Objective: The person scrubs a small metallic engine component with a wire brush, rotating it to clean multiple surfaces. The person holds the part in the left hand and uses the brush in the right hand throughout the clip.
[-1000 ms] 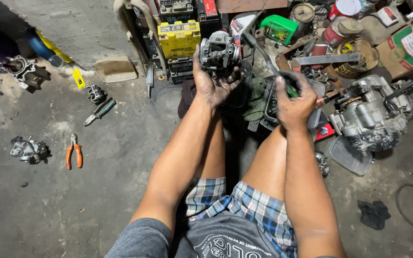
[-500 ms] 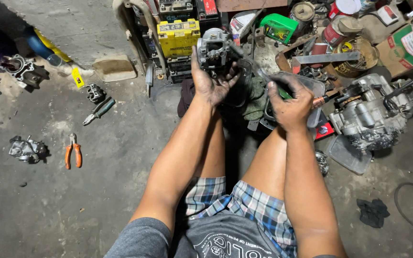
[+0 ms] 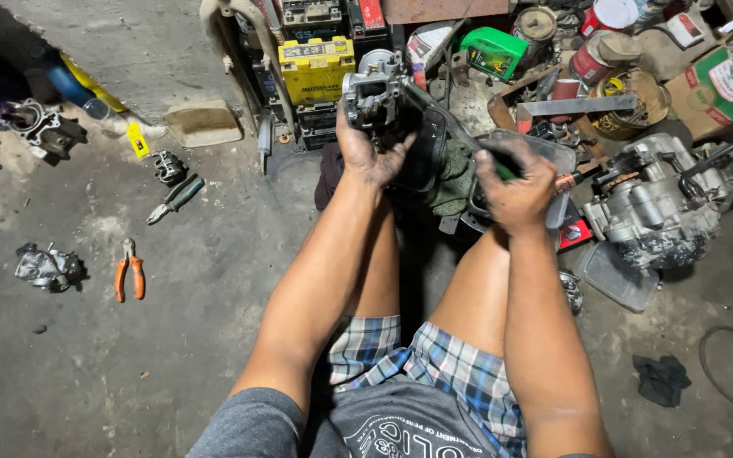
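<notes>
Sitting on a concrete floor point(image 3: 86, 382) with bare knees raised, a person works over a heap of engine parts. Near the top centre of the frame, the left hand point(image 3: 372, 151) grasps a grey metal carburetor point(image 3: 377, 92) from below, fingers wrapped up its sides; it seems lifted clear of the clutter so the tool can reach it. The right hand point(image 3: 515, 182), right of centre, is clenched around the green handle of a screwdriver point(image 3: 451, 127), whose long shaft slants up and left to meet the carburetor, likely angled that way to seat in a fastener.

One yellow battery point(image 3: 316, 68) stands just left of the carburetor, at upper centre. One large grey engine block point(image 3: 655, 203) lies at the right edge. One pair of orange-handled pliers point(image 3: 129, 276) lies at left on the floor, and a second, dark green-handled pair point(image 3: 176, 199) lies above it, both apparently set aside within reach. Two small loose metal castings lie at far left, one upper point(image 3: 40, 131), one lower point(image 3: 44, 267). One dark rag point(image 3: 662, 379) sits lower right.
</notes>
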